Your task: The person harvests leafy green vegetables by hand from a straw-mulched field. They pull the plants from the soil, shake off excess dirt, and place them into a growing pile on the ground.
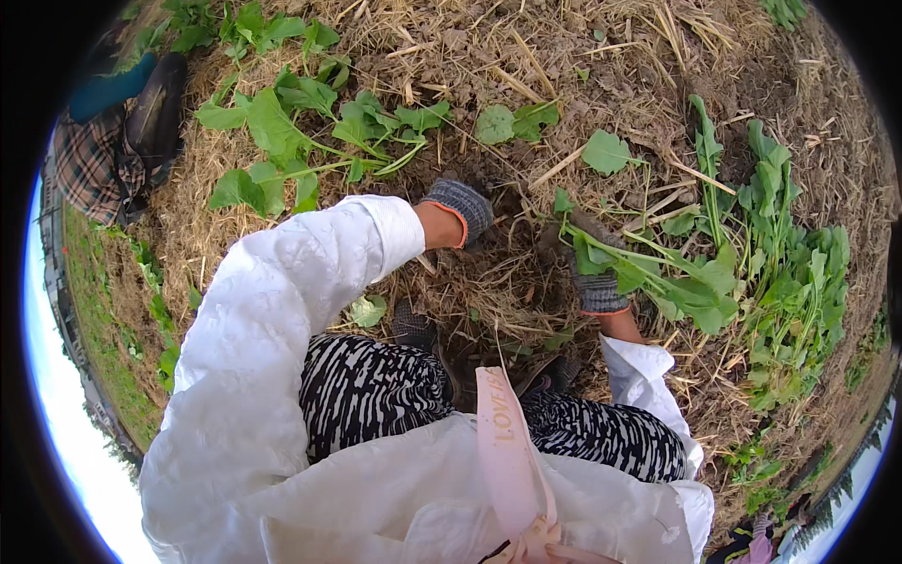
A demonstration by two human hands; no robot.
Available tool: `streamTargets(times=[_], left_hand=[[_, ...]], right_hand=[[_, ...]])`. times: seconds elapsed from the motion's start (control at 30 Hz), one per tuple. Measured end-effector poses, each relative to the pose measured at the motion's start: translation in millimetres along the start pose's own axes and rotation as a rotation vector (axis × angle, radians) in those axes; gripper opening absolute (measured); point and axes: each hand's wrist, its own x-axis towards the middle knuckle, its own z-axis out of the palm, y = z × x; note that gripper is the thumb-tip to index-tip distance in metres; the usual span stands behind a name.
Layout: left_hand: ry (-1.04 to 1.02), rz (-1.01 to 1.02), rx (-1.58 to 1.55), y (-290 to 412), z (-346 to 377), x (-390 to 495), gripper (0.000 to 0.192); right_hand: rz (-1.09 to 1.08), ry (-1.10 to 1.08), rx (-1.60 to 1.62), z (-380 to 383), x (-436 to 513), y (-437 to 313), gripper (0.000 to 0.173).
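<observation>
My left hand, in a grey knit work glove with an orange cuff, reaches down to dark soil under leafy plants; its fingers are hidden. My right hand, gloved alike, is on the other side of the dug patch, with a leafy green seedling lying over it; its fingers are mostly covered, and the grip on the stems cannot be made out. Between the hands lie loose soil and dry straw. Left of centre, leafy plants spread over the straw. Some lobed leaves lie beyond the hands.
A pile of uprooted-looking leafy greens lies on the straw at the right. Another person in plaid cloth and dark boots is at the upper left. Part of a further person shows at the lower right. My patterned knees and shoes are just below the hands.
</observation>
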Motion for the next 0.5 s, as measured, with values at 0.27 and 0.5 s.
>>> streamTargets(times=[0.27, 0.5], left_hand=[[0.064, 0.107, -0.098, -4.6, 23.4, -5.9, 0.025], [0.524, 0.363, -0.261, 43.3, 46.5, -57.3, 0.021]], right_hand=[[0.062, -0.05, -0.193, 16.9, 30.3, -16.4, 0.039], [0.121, -0.076, -0.154, -7.7, 14.9, -16.3, 0.039]])
